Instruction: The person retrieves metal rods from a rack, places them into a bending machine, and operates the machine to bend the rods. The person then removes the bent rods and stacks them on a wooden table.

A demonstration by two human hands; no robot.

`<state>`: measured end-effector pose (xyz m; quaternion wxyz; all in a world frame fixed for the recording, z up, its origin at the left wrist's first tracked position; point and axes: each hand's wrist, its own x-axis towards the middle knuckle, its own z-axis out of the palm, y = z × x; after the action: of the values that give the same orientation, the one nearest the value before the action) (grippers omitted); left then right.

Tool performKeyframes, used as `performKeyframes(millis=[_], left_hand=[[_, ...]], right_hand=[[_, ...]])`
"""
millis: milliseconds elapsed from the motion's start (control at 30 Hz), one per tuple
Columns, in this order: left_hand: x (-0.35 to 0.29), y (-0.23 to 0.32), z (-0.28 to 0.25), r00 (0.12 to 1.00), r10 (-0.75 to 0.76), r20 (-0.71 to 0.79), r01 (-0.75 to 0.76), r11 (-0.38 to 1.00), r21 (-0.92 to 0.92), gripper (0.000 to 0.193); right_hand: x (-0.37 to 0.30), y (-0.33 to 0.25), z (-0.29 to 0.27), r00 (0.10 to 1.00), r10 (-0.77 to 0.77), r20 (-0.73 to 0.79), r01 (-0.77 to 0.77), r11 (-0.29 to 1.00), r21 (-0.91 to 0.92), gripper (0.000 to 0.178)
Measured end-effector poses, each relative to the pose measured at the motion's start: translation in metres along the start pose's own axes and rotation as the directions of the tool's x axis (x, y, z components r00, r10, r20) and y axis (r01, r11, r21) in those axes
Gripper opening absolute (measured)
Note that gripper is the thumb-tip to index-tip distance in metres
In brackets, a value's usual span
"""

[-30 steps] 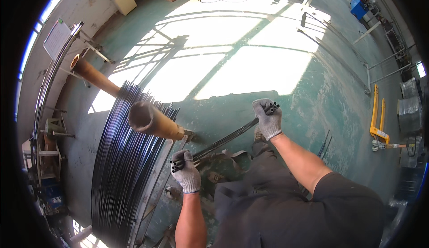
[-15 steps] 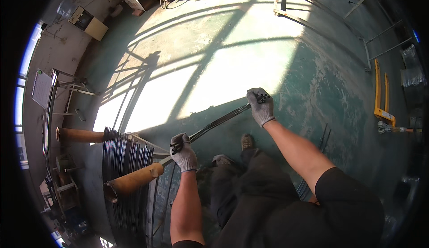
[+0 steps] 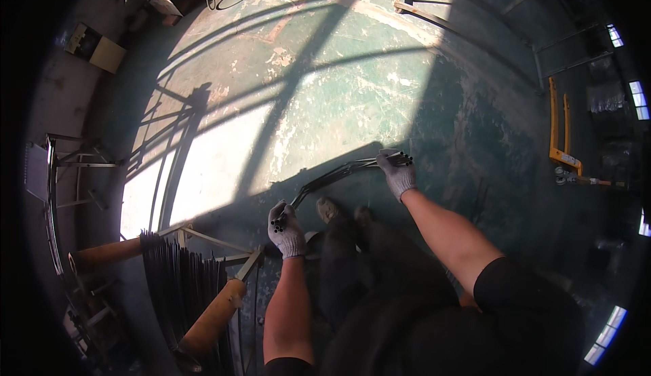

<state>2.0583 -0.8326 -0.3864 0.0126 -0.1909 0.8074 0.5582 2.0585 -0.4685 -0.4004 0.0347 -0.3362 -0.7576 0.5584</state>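
A: What are the hands doing?

B: The left hand (image 3: 287, 232), in a pale knitted glove, is closed around one end of a bundle of thin dark tubes (image 3: 347, 168). The right hand (image 3: 397, 174), gloved the same way, grips the other end, farther away and to the right.

A: So where is the bundle?

B: It stretches between the two fists, bowing toward the far side, over the green floor (image 3: 366, 98). A few open tube ends poke out past each glove.

A: What lies to the left?

B: A heap of long dark rods (image 3: 180, 278) sits between two brown cylinders (image 3: 215, 313), one nearer and one farther left. A metal frame (image 3: 215, 240) shows beside them, just left of the left hand.

A: And near the person's feet?

B: Two shoes (image 3: 327, 209) show just on the near side of the bundle.

A: Anything on the right?

B: A yellow forked implement (image 3: 555, 122), well apart from the right hand. Far left, a beige cabinet (image 3: 107, 53) stands by the wall.
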Motion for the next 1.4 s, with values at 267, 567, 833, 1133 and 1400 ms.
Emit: performKeyframes(millis=[267, 567, 833, 1133, 1400], left_hand=[[-0.005, -0.014, -0.026, 0.994, 0.058, 0.088, -0.058, 0.998, 0.005, 0.015], [0.009, 0.002, -0.017, 0.998, 0.019, 0.067, -0.023, 0.998, 0.058, 0.017], [0.026, 0.023, 0.001, 0.998, -0.062, 0.002, 0.062, 0.993, 0.105, 0.017], [0.060, 0.070, -0.015, 0.981, 0.089, 0.171, -0.100, 0.993, 0.058, 0.025], [0.072, 0.064, 0.030, 0.967, 0.115, 0.227, -0.107, 0.993, -0.051, 0.030]], right_hand=[[-0.014, 0.014, -0.002, 0.995, -0.092, 0.042, 0.094, 0.994, -0.052, 0.030], [-0.002, -0.019, -0.019, 0.965, -0.183, 0.188, 0.204, 0.973, -0.105, 0.019], [0.035, -0.062, -0.031, 0.911, -0.197, 0.362, 0.273, 0.947, -0.171, 0.019], [0.058, -0.099, -0.020, 0.849, -0.289, 0.442, 0.299, 0.953, 0.049, 0.018], [0.043, -0.103, 0.043, 0.843, -0.370, 0.390, 0.377, 0.924, 0.060, 0.011]])
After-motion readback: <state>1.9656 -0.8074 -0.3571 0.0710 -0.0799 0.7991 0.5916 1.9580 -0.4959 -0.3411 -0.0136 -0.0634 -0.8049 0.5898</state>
